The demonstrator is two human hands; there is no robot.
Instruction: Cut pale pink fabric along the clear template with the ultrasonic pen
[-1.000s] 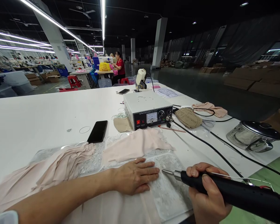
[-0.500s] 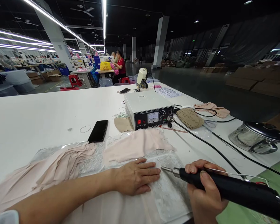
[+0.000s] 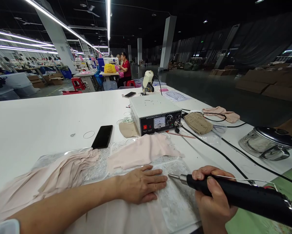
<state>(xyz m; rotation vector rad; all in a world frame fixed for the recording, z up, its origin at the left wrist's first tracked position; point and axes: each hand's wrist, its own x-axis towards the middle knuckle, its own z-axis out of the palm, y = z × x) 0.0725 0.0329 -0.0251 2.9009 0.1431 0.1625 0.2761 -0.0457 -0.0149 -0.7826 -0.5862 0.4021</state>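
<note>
left hand [image 3: 141, 185] flat on pale pink cloth [image 3: 121, 216], not gripping // right hand [image 3: 217, 195] wrapped round black handpiece [image 3: 249, 200], metal tip [image 3: 177, 177] just beside left fingers [image 3: 158, 178] // imo a slip could nick one // white worktop [image 3: 45, 123], plastic sheet [image 3: 180, 203] under cloth // dim factory hall [image 3: 194, 81], co-worker [image 3: 126, 69] at sewing machine [image 3: 110, 60]

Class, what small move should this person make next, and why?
Probably draw the left hand back slightly: it lies flat over the pale cloth, and the metal tip of the black tool in the right hand points toward its fingertips.
</note>
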